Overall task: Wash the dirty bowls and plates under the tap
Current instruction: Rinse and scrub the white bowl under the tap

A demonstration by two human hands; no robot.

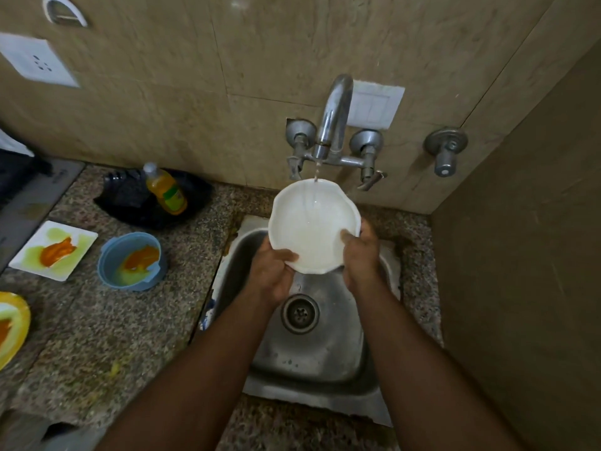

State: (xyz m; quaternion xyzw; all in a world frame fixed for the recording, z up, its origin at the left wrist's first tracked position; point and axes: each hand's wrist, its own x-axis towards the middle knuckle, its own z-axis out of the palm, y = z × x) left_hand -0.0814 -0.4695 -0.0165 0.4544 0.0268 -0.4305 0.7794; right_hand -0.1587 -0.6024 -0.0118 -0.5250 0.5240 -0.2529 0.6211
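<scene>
Both hands grip the white bowl under the tap (water running): left hand thumb and right hand thumb curl over its near rim, fingers underneath.

1 head-worn view — looking steeply down, close over the sink and left counter.
</scene>
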